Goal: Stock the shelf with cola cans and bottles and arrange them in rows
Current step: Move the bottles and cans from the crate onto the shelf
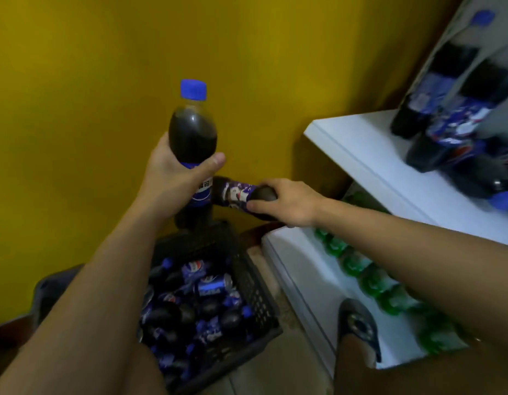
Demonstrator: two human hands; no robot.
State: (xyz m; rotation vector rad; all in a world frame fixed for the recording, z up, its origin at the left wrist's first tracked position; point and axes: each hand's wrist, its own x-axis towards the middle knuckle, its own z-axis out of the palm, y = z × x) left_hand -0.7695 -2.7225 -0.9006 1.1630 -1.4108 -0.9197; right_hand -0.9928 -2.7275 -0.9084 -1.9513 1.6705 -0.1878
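Hands: both are full. The left hand [173, 178] wraps the waist of an upright cola bottle [193, 132], thumb across the front. The right hand [290, 202] closes over the dark shoulder of a second bottle [235, 193], which lies nearly level.
Bottles' place: both are in the air above the black crate [258, 295], in front of the yellow wall and well left of the shelf. The second bottle's base is just beside the first; whether they touch is unclear.
Crate: more cola cans and bottles lie heaped loose inside.
Upper shelf [375, 161]: a white board at right, with standing cola bottles [452, 89] toward the back. A toppled bottle [492, 186] seems to lie near the front, though it is blurred.
Lower shelf: holds a row of green bottles [372, 280].
Step in hand: probably carrying the pair across to the upper shelf.
Doing it well: turn the level bottle upright before it reaches the board. Set one down at a time, base flat, in line with the standing ones and label outward.
Risk: a careless arm could knock the standing row, so approach from the front edge and right the fallen bottle first.
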